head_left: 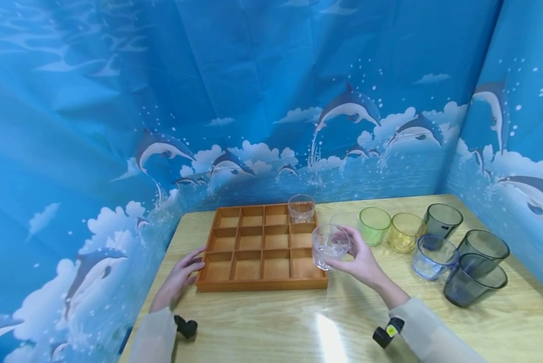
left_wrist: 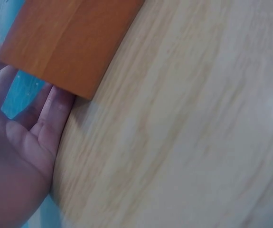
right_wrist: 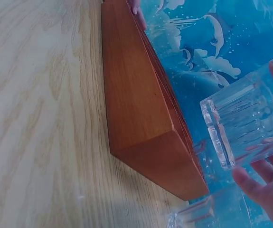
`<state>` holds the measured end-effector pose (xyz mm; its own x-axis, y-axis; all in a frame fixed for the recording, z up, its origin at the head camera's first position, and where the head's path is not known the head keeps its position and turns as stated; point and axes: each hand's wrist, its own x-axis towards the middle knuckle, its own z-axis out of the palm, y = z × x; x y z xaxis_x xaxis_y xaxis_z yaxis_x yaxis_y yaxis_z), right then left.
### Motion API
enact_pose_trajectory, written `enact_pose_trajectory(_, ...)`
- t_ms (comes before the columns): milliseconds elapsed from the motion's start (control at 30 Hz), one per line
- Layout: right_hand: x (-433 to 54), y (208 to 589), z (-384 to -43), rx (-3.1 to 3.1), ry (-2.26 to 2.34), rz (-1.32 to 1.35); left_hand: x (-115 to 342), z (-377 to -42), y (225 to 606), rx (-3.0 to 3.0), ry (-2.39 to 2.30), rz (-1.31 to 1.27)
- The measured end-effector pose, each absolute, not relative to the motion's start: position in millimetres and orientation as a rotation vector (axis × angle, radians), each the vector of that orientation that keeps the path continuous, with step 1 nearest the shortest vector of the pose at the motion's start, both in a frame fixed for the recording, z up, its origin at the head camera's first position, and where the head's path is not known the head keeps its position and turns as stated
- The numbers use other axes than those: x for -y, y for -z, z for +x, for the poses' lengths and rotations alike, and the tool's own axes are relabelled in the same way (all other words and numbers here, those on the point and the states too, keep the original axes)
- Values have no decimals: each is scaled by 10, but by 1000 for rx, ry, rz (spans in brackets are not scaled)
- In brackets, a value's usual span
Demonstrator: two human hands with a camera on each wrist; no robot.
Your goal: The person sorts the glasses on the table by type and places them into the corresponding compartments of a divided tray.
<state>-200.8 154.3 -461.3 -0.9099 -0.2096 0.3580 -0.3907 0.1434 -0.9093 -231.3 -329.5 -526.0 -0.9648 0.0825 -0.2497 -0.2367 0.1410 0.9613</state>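
The left hand (head_left: pixel 181 276), left of centre in the lower head view, lies with relaxed fingers against the left end of a wooden tray (head_left: pixel 261 285); the right hand (head_left: pixel 361 259), right of centre, grips a clear glass (head_left: pixel 329 248) between thumb and fingers. The right wrist view adds what the head view barely shows: the glass's ribbed sides and thick base, with blue backdrop (right_wrist: pixel 198 78) visible between base and tray; the left wrist view adds the left palm, facing the camera beside the tray's corner. In the head view the glass sits just left of the right hand, well apart from the left, overlapping the tray's right edge; its mouth faces up, its long axis near upright with a slight tilt; in the right wrist view its base points left. A second clear glass (head_left: pixel 301 210) stands in the tray's upper-right compartment; coloured glasses (head_left: pixel 407 234) fill the right.
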Motion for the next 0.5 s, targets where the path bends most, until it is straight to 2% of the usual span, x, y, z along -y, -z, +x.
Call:
enact_pose_trajectory(267,-1374,4401,-1974,2238,-1884,603,3297,-2313,5258,-2193,-1890,-157)
enact_pose_trajectory(500,-1315,4456,-2075,2263,-1846,575,3274,-2298,5243,-2175,-1911,-165)
